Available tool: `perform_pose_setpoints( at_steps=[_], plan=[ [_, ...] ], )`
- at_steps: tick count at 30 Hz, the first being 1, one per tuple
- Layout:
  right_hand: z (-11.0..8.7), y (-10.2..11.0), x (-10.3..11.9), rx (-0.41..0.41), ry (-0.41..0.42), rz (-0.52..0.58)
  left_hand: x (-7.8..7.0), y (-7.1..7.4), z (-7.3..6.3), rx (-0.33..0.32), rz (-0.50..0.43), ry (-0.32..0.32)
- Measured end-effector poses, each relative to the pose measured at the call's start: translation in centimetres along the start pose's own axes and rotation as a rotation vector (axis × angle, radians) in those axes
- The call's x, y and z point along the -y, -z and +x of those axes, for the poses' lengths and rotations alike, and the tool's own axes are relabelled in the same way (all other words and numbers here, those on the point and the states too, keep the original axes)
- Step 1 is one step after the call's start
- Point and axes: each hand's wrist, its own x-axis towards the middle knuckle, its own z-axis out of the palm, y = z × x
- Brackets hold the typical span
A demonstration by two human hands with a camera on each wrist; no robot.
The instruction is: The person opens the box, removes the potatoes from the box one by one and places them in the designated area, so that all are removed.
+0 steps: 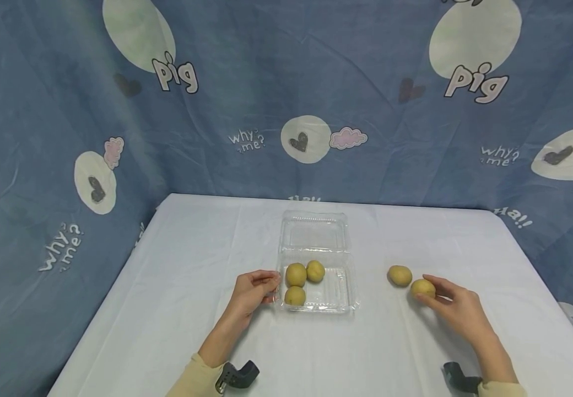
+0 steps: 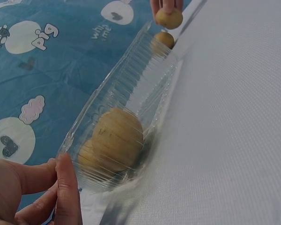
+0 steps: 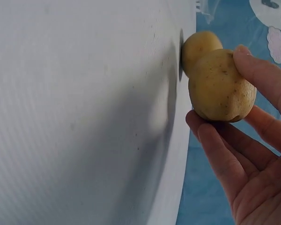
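1. the right hand [image 1: 457, 309] has its fingers and thumb curled round one yellow potato [image 3: 222, 86]. it is off to the right of the clear box [image 1: 335, 284].
2. a loose potato [image 1: 399, 275] sits on the white cloth [image 1: 366, 353], just beside the held one, on the side near the box.
3. the left hand [image 1: 252, 295] pinches the left edge of the box, with finger and thumb close together.
4. three potatoes [image 1: 295, 275] are in the box, bunched to the left.
5. the lid [image 1: 314, 231] is open, tipped back on the far side.
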Motion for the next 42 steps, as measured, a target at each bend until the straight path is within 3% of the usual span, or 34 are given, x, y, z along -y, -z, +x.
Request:
perform_pose_setpoints(
  at_steps=[20, 42],
  plan=[
    [1.1, 0.5, -1.2, -0.023, 0.002, -0.026, -0.1, 0.1, -0.2, 0.001, 0.004, 0.008],
    [1.6, 0.3, -0.8, 0.063, -0.057, -0.020, 0.1, 0.1, -0.1, 0.005, 0.002, -0.009]
  ],
)
